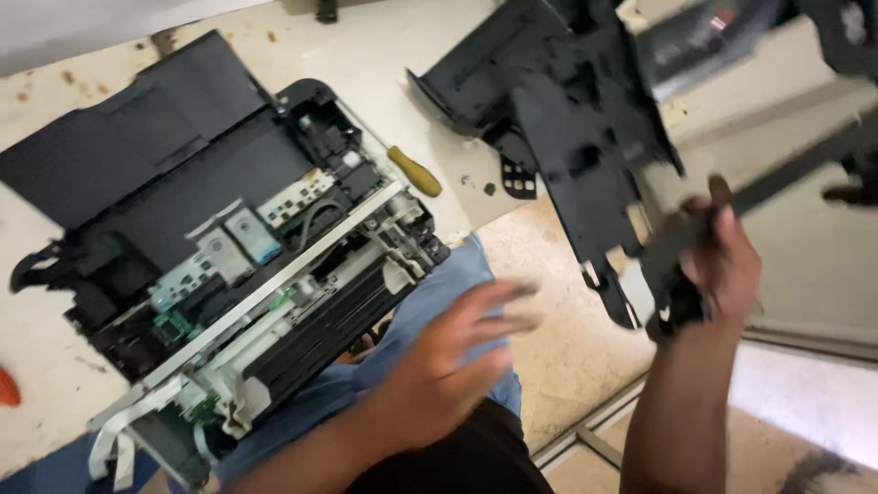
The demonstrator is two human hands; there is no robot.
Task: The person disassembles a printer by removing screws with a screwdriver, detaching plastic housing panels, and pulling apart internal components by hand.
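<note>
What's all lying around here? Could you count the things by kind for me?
Opened printer: 1
Black plastic cover, held in the right hand: 1
Yellow-handled screwdriver: 1
Orange thing at the left edge, too cut off to tell: 1
Total: 4
The left hand holds nothing.

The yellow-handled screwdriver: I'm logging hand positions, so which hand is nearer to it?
Left. The left hand hovers open, below the yellow-handled screwdriver; the right hand, holding a black plastic panel, is farther off to the right.
</note>
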